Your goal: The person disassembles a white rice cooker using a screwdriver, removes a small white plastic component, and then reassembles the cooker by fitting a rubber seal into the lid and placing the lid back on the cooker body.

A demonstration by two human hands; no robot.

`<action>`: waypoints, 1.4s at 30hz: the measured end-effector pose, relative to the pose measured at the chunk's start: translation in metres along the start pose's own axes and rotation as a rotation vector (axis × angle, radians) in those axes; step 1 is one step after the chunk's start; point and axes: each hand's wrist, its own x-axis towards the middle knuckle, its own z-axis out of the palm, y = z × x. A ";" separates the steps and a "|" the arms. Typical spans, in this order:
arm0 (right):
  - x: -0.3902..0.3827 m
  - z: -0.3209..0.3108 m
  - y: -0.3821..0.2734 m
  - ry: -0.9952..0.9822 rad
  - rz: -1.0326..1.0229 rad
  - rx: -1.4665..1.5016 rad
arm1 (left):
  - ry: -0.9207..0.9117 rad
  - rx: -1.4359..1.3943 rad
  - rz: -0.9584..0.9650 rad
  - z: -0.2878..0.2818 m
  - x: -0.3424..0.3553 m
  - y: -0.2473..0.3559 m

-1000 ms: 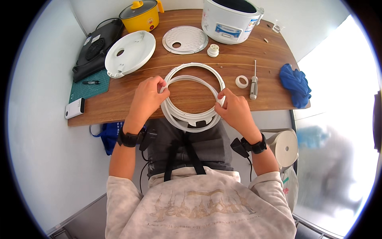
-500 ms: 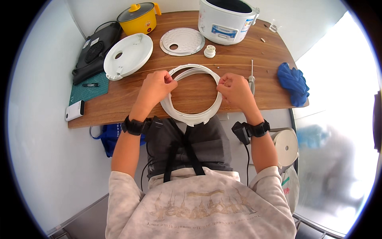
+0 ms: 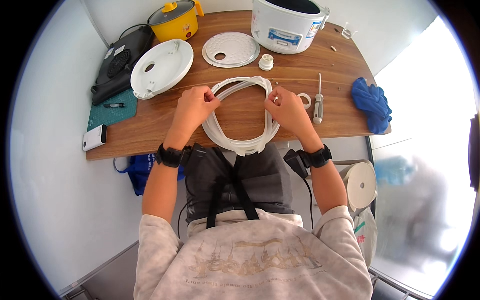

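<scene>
While the left hand (image 3: 201, 102) and the right hand (image 3: 279, 103) pinch opposite sides with thumbs against fingers, a soft, translucent circular gasket (image 3: 268, 122) lies loosely against a rigid white plastic ring (image 3: 240, 79). Both circles sit between the hands at the near edge of the brown wood-grain worktop (image 3: 165, 120), partly overhanging the person's lap. Just beyond the right hand is a small white plastic collar (image 3: 307, 101), partly hidden, and next to it a screwdriver with a grey handle (image 3: 318, 111). Farther back stand a small white cylindrical cap (image 3: 266, 62), a round dimpled metal plate (image 3: 231, 49) with one hole and a white oval plastic lid (image 3: 165, 72). A crumpled blue cloth (image 3: 371, 105) lies at the right edge; a white rice-cooker body (image 3: 287, 27) stands at the back.
</scene>
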 end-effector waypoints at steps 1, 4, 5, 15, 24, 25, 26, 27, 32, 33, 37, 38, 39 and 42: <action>-0.001 0.001 0.000 0.036 -0.012 -0.033 | 0.022 0.005 0.014 -0.001 -0.001 0.000; -0.005 -0.001 -0.002 0.064 0.003 -0.086 | 0.044 -0.015 0.044 -0.002 -0.004 0.002; -0.005 -0.002 -0.001 0.058 -0.001 -0.075 | 0.055 -0.026 0.033 -0.002 -0.004 0.003; 0.004 -0.002 -0.002 0.032 -0.051 -0.132 | 0.018 -0.004 -0.053 -0.002 -0.005 -0.006; -0.009 -0.011 -0.008 -0.008 -0.024 -0.264 | -0.111 0.068 -0.068 -0.006 0.000 -0.007; -0.009 -0.012 -0.008 -0.018 -0.017 -0.254 | -0.112 0.075 -0.071 -0.006 -0.001 -0.008; -0.009 -0.012 -0.007 -0.006 -0.022 -0.246 | -0.096 0.033 -0.084 -0.005 -0.001 -0.008; -0.009 -0.012 -0.007 0.007 -0.027 -0.237 | -0.080 -0.007 -0.096 -0.005 -0.003 -0.008; -0.003 -0.006 0.001 0.017 -0.131 -0.226 | -0.116 0.044 -0.080 -0.007 -0.002 -0.001; -0.002 -0.006 -0.001 -0.015 -0.117 -0.226 | -0.142 0.031 -0.106 -0.008 -0.001 -0.002; -0.002 -0.004 0.000 -0.035 -0.157 -0.259 | -0.169 0.016 -0.106 -0.006 0.000 -0.005; -0.002 -0.004 -0.001 -0.026 -0.147 -0.258 | -0.172 0.023 -0.106 -0.006 0.000 -0.005; -0.003 -0.004 -0.004 -0.017 -0.136 -0.257 | -0.176 0.031 -0.105 -0.007 0.000 -0.005; -0.003 -0.003 -0.006 0.025 -0.147 -0.245 | -0.184 0.018 -0.112 -0.007 0.001 -0.006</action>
